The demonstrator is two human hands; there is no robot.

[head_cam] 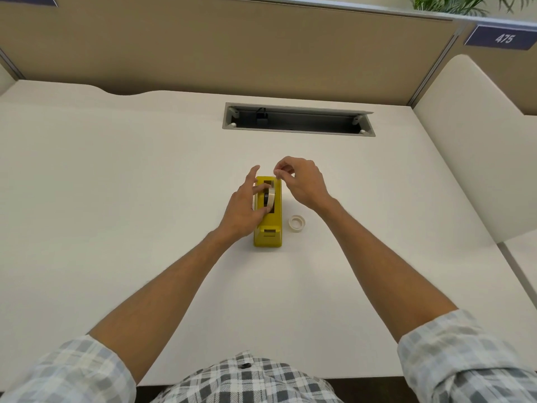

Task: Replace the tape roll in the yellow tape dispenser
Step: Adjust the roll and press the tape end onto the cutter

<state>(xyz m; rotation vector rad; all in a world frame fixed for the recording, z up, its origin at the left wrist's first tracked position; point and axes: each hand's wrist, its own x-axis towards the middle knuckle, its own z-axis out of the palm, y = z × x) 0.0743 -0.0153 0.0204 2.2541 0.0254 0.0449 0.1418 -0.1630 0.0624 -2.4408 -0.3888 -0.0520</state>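
Observation:
The yellow tape dispenser (268, 231) stands in the middle of the white desk (145, 184), its long axis pointing away from me. A pale tape roll (270, 196) on a dark hub sits upright in the dispenser's slot. My left hand (244, 207) grips this roll from the left, thumb and fingers around it. My right hand (302, 181) hovers at the dispenser's far end, thumb and forefinger pinched on what looks like the tape's free end. A second small white roll (296, 222) lies flat on the desk just right of the dispenser.
A recessed cable tray (299, 120) with a black plug opens in the desk behind the dispenser. Beige partition panels (232, 53) close the far side, and a white divider (470, 141) rises on the right. The desk's front edge is near my shirt.

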